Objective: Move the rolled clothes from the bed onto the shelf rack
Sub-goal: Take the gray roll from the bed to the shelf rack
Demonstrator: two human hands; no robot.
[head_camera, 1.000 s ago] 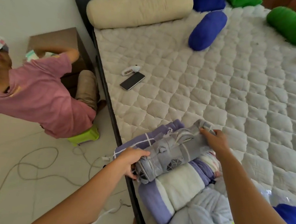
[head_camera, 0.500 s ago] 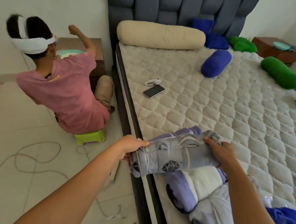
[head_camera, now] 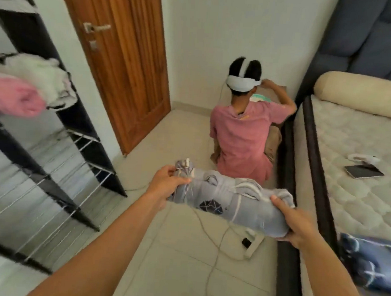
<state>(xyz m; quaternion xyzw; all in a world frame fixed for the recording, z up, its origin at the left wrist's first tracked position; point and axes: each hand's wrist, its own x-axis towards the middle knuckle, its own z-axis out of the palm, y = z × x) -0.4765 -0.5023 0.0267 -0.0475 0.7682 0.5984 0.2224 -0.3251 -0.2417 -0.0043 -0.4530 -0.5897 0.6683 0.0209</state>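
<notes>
A grey-blue patterned rolled cloth (head_camera: 230,201) hangs level over the floor between the bed and the rack. My left hand (head_camera: 167,184) grips its left end and my right hand (head_camera: 297,223) grips its right end from below. The black wire shelf rack (head_camera: 49,179) stands at the left, blurred, with a pink bundle (head_camera: 13,97) and a white bundle (head_camera: 42,79) on an upper shelf. The bed (head_camera: 358,182) runs along the right side. A dark blue patterned roll (head_camera: 374,262) lies on its near edge.
A person in a pink shirt (head_camera: 244,137) sits on the floor ahead, beside the bed and facing the wall. A closed wooden door (head_camera: 120,57) stands behind the rack. Cables and a power strip (head_camera: 251,242) lie on the tiles. A phone (head_camera: 364,171) and a cream bolster (head_camera: 362,94) rest on the mattress.
I have lifted the grey-blue roll off the bed and swung left with it. The view has turned from the mattress toward the rack and door.
</notes>
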